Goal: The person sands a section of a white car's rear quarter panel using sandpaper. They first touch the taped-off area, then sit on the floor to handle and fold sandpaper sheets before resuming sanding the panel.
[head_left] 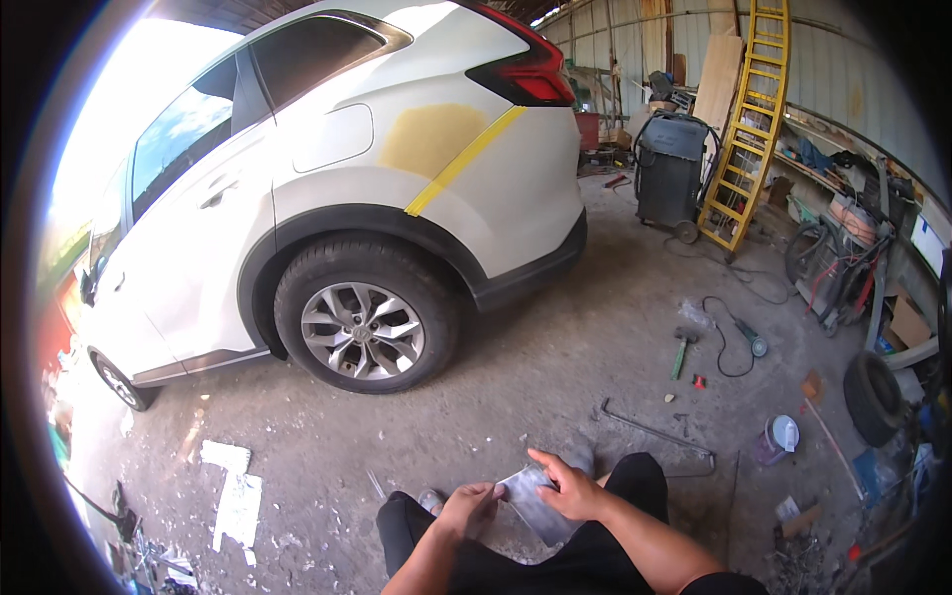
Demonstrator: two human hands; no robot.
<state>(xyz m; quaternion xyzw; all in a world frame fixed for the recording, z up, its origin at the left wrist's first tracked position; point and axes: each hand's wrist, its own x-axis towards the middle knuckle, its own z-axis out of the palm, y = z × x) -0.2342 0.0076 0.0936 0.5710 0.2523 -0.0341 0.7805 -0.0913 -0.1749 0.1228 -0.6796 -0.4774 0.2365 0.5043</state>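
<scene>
A grey sheet [535, 516], which looks like sandpaper, is held low in front of me between my knees. My left hand [471, 511] pinches its left edge. My right hand [565, 491] grips it from the right, index finger extended over the top. Beyond them stands a white car [506, 188] with a smoothed yellowish patch [426, 139] on its rear quarter panel and a yellow tape strip [456, 169] running diagonally beside it, above the rear wheel [359, 332].
A hammer [682, 352], corded power tool [756, 339], metal bar [654, 436], bucket [775, 446] and tire [871, 402] lie rightward. A yellow ladder [744, 169] leans behind a dark wheeled machine [666, 169]. Torn white paper [233, 506] lies on the floor [516, 357] at left.
</scene>
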